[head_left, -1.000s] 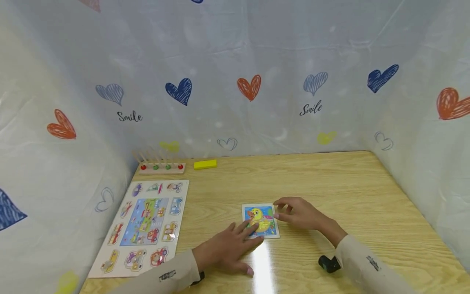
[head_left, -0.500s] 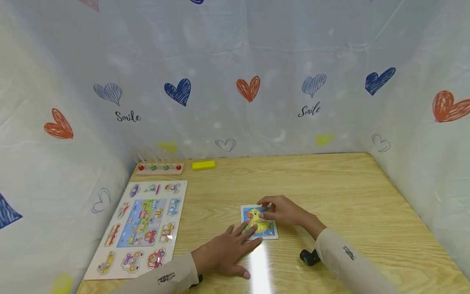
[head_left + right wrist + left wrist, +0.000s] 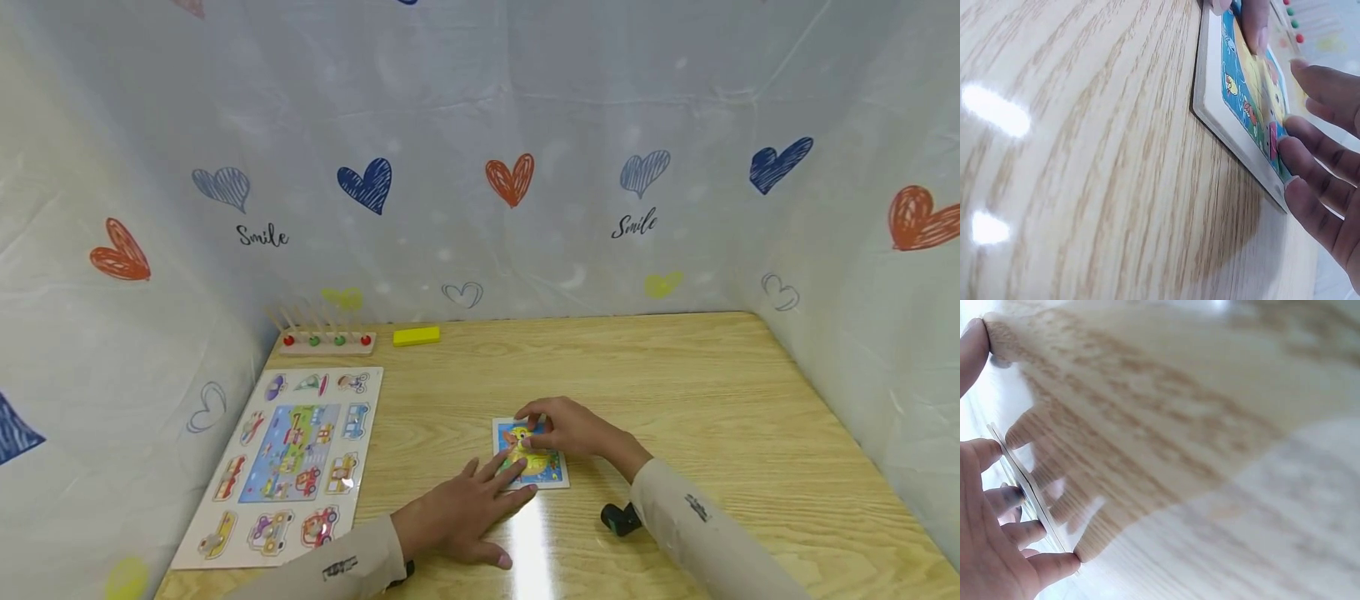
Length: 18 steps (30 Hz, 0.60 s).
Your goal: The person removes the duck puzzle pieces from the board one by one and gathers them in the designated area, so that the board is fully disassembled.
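Observation:
A small square duck puzzle (image 3: 553, 477) with a white border lies on the wooden table, showing a yellow duck on blue. My left hand (image 3: 467, 510) has its fingers spread, fingertips on the puzzle's lower left part; in the left wrist view the fingers (image 3: 1025, 532) meet the board's edge. Over the puzzle's upper part is my right hand (image 3: 573, 429), fingers bent and thumb near the duck's head. Seen from the right wrist, its fingertips (image 3: 1286, 145) are at the board's (image 3: 1211, 94) far end, and nothing shows held between them. Both hands cover part of the picture.
To the left lies a large vehicle peg puzzle (image 3: 352, 467). Behind it stands a wooden rack (image 3: 327, 350) with upright pegs and red and green beads, beside a yellow block (image 3: 416, 336). A black object (image 3: 619, 519) sits at the right sleeve. A heart-patterned curtain (image 3: 570, 250) surrounds the table.
My right hand has moved left from the puzzle's right edge to over its upper middle, the black object at the sleeve shifting with it. My left hand has stayed in place.

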Tool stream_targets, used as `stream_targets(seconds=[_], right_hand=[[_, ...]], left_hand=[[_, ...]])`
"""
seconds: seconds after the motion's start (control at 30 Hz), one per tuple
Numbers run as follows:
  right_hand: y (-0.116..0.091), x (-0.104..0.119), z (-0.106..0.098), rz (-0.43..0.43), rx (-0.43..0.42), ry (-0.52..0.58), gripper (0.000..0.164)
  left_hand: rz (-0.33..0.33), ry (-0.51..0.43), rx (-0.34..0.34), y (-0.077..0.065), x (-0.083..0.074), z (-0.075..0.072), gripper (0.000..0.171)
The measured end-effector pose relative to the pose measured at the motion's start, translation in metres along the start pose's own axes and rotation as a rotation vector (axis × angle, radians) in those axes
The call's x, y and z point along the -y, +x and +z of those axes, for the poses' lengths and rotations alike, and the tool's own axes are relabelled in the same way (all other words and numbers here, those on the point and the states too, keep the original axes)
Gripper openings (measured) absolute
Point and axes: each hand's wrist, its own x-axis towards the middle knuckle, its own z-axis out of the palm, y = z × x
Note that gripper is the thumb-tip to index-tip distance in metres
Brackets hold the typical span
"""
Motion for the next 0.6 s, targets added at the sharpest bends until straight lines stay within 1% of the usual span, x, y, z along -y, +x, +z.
stream_targets(seconds=[0.23, 0.43, 0.6], right_hand=[[0.0034, 0.0052, -0.0022, -0.01, 0.016, -0.018, 0.039], [0.0072, 0.0048, 0.001, -0.003, 0.018, -0.07, 0.04], [0.0077, 0.0053, 0.0019, -0.013, 0.015, -0.103, 0.038]], left_hand=[[-0.005, 0.01, 0.01, -0.0004, 0.0006, -0.0003, 0.088], [0.003, 0.023, 0.008, -0.0003, 0.0003, -0.0004, 0.088], [0.001, 0.012, 0.008, -0.0006, 0.0001, -0.0006, 0.087]])
